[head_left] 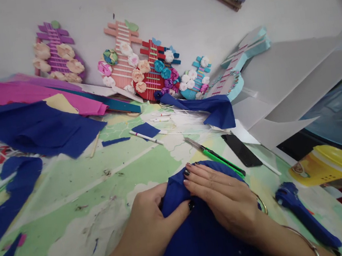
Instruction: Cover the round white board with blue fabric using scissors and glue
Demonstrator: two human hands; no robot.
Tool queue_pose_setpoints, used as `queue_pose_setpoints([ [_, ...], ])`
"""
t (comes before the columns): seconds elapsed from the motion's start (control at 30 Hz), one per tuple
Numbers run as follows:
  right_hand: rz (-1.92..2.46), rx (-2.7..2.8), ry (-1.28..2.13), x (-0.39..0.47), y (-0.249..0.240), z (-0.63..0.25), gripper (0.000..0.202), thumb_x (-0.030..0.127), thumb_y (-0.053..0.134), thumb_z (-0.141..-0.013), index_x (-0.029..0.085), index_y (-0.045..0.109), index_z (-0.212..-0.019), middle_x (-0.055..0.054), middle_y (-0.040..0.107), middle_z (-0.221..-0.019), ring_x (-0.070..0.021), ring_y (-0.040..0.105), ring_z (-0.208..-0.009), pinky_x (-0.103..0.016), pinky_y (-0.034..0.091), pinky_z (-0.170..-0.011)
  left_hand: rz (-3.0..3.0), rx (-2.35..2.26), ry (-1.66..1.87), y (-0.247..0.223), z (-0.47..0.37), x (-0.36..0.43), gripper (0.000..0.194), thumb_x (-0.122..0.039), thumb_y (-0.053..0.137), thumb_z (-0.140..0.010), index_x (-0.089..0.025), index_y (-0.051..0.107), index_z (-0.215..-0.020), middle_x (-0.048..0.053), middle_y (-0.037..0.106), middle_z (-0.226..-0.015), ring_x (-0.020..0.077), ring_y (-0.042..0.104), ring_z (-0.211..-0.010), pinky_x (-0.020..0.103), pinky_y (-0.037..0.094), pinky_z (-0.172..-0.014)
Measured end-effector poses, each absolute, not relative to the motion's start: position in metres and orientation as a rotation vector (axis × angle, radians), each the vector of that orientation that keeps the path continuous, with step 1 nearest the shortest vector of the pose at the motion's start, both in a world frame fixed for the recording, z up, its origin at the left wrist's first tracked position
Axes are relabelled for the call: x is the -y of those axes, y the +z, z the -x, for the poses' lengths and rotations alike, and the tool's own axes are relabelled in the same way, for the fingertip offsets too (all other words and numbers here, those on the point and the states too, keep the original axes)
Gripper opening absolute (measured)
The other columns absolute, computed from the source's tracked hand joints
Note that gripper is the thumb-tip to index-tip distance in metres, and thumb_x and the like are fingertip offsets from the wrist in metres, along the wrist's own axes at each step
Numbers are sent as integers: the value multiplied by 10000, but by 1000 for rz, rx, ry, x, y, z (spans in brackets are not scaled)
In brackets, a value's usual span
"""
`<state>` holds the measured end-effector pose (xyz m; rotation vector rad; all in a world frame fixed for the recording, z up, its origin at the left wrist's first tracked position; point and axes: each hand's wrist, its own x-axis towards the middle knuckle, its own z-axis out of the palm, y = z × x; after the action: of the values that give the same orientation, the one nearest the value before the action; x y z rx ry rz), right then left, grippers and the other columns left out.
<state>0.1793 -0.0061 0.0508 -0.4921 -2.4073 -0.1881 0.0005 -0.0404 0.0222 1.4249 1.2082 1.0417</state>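
Observation:
A dark blue cloth-like piece (203, 246) with a rounded far edge lies at the bottom centre. My left hand (152, 219) grips its left edge, with the thumb on top and the other fingers hidden beneath. Flat on its upper part rests my right hand (224, 192), fingers stretched out side by side and pointing up-left. Just beyond the blue piece is a green cutter (215, 155) with its blade out. A black phone (241, 150) lies to the right of the cutter.
Decorated lute shapes with paper flowers, among them a red one (152, 73), lean on the wall. Blue cloth (46, 124) and scraps lie left. A blue-handled tool (307, 215) and a yellow tub (328, 163) stand right. A white marker (146, 137) lies mid-table.

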Motion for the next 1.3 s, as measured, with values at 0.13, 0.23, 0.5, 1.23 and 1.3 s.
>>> queue_pose_setpoints([
  [0.13,509,2504,-354,14,44,-184,339,68,360,-917,65,613,-1143,-116,654,-1171,-216,497,-1235,-413,427,-1050,-1413,-1215,1007,21,1,39,199,-369,602,-762,-178,599,-707,14,647,-730,197,603,-741,280,475,-646],
  [0.23,574,2450,-520,21,42,-188,328,48,402,-888,83,618,-1133,-74,687,-1118,-217,530,-1203,-488,209,-1149,-1389,-1225,964,22,2,39,225,-394,594,-777,-175,602,-727,20,664,-785,194,605,-750,277,477,-663],
  [0.5,743,2379,-565,11,55,-200,341,54,509,-847,92,601,-1174,-100,648,-1188,-254,539,-1173,-452,420,-1004,-1434,-1277,952,25,1,40,284,-450,607,-762,-186,561,-668,8,613,-685,218,614,-782,304,489,-699],
  [1.23,671,2561,-240,-8,67,-169,315,218,510,-903,119,558,-1198,-88,641,-1203,-203,525,-1205,-434,337,-1089,-1350,-1180,929,21,-3,27,195,-336,617,-744,-143,598,-723,-11,590,-671,130,499,-624,229,385,-547],
  [1.3,610,2568,-192,-15,66,-164,240,159,493,-899,120,605,-1107,-78,692,-1088,-183,599,-1101,-395,393,-1036,-1379,-1203,927,21,-3,26,184,-321,618,-733,-147,581,-687,-21,565,-645,122,481,-609,224,369,-538],
])
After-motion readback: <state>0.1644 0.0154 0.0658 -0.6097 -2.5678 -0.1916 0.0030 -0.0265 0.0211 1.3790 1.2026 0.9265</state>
